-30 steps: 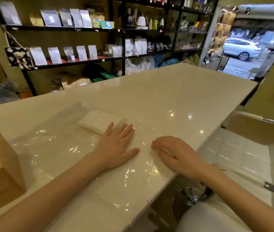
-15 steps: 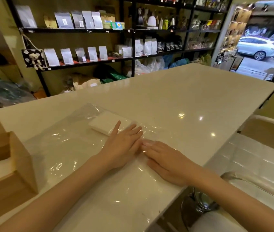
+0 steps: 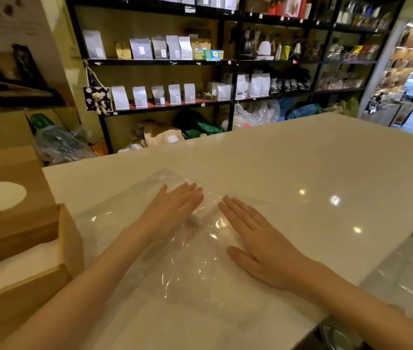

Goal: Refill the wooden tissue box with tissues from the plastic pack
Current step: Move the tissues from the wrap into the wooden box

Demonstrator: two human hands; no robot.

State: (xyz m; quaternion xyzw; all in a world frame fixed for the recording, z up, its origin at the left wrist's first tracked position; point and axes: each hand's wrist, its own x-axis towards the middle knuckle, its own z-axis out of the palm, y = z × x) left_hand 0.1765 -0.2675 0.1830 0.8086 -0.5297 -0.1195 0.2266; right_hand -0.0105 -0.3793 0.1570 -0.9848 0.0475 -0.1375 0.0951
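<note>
Your left hand (image 3: 175, 208) lies flat on the clear plastic pack (image 3: 149, 248), fingers straight and together, palm down over the far part of the film. Your right hand (image 3: 256, 241) lies flat just beside it, fingers straight and pointing away from you, thumb spread toward you; it presses the right side of the same film. Neither hand grips anything. The two hands are close, a narrow gap between their fingertips.

The pack is spread out limp and crinkled on the white desk (image 3: 301, 160), reaching from near your body to past your left fingers. A small white stack of tissues (image 3: 201, 214) shows under the film between your hands, partly hidden by the left one.

The wooden box (image 3: 23, 261) stands at the left edge of the desk, well left of the pack, its top open and white tissues (image 3: 16, 263) lying inside. Its lid (image 3: 5, 188), with an oval opening, stands just behind it.

Dark shelves (image 3: 175, 61) with bags run along the wall beyond the desk
</note>
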